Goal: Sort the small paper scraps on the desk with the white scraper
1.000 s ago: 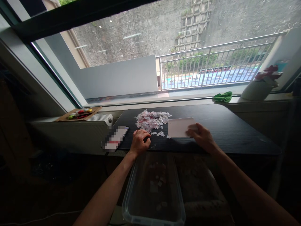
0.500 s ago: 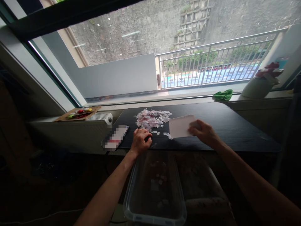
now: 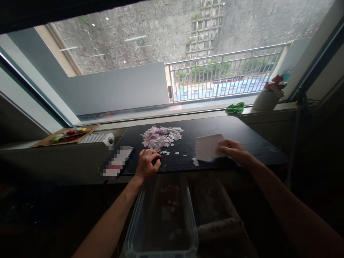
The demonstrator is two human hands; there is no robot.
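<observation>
My right hand [image 3: 233, 153] grips a flat white scraper [image 3: 209, 146], a thin rectangular sheet with rounded corners, by its right edge. The scraper is tilted over the black table [image 3: 212, 129]. A few paper scraps [image 3: 195, 162] lie just below its lower left corner. Near the table's front edge rests my left hand [image 3: 147, 164], loosely curled with the thumb apart and nothing visible in it. Right behind it is a heap of small white and pinkish paper pieces [image 3: 161, 137], with several loose ones in front. Under the table edge, a clear plastic bin [image 3: 194, 229] contains some scraps.
A phone [image 3: 118, 163] lies at the table's left edge. Left of it, a radiator [image 3: 100, 138] carries brown paper with colourful items [image 3: 71, 133]. On the windowsill are a green cloth [image 3: 235, 108] and a pale container with a red top [image 3: 268, 96]. A dusty box-like thing [image 3: 215, 211] stands beside the bin.
My view has turned to the right. The scraper has moved rightward across the table, away from the heap, leaving scraps strung out between. My left hand stays at the front edge.
</observation>
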